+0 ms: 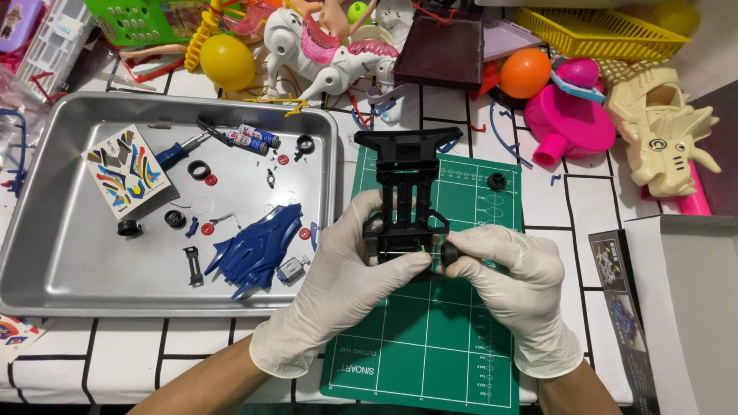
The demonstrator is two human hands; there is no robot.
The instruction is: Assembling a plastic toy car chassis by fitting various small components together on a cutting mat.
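Toy car frame point(405, 184): light, stiff, thin black plastic, likely brittle. Best gripped by side rails. Left hand point(347, 270) clasping rear; right hand point(503, 269) pinching small wheel point(449, 254).

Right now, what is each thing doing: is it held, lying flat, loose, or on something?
Black plastic toy car chassis: held over the green cutting mat.
Left gloved hand: gripping the chassis side.
Right gloved hand: pinching a small black wheel at the axle end.
Blue plastic car body shell: lying loose in the metal tray.
Sticker sheet: flat in the tray.
Two small batteries: side by side in the tray.
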